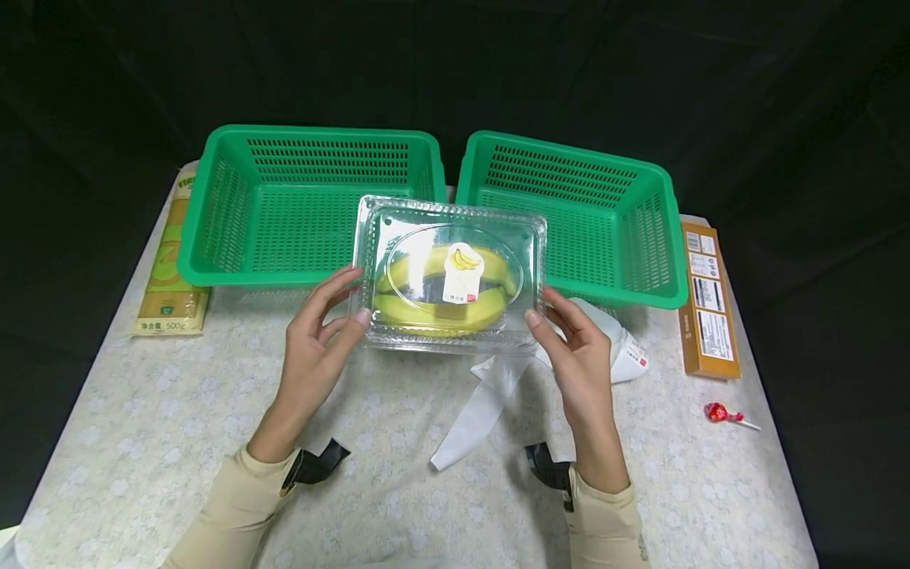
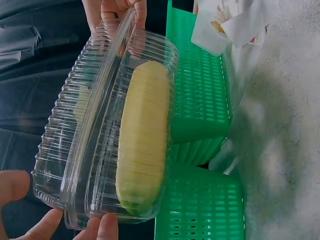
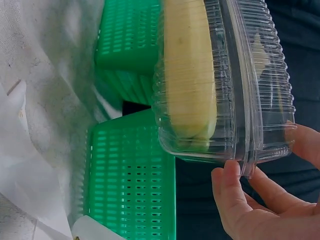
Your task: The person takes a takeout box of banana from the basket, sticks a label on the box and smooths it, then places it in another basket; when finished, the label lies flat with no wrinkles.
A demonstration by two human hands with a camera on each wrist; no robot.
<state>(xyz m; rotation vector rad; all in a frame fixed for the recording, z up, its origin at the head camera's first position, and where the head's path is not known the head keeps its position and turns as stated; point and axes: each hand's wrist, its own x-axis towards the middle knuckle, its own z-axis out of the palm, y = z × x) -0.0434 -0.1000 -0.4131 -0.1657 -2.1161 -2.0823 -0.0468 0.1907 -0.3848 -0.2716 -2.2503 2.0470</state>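
Between both hands a clear plastic clamshell box (image 1: 455,336) is held up over the table, its lid closed. Yellow bananas (image 1: 441,312) lie inside, and a white label (image 1: 456,291) with a banana picture sits on the lid. My left hand (image 1: 320,336) grips the box's left end, thumb on the near side and fingers behind. At the right end, my right hand (image 1: 579,348) grips it the same way. Both wrist views show fingertips at the rim of the box (image 2: 75,195), with a banana (image 3: 190,75) against the clear wall.
Two green baskets (image 1: 306,278) (image 1: 661,237) stand behind the box. Left of them lies a noodle packet (image 1: 167,261); on the right are an orange carton (image 1: 711,300) and a red lollipop (image 1: 718,412). White crumpled wrapping (image 1: 469,419) lies below the box.
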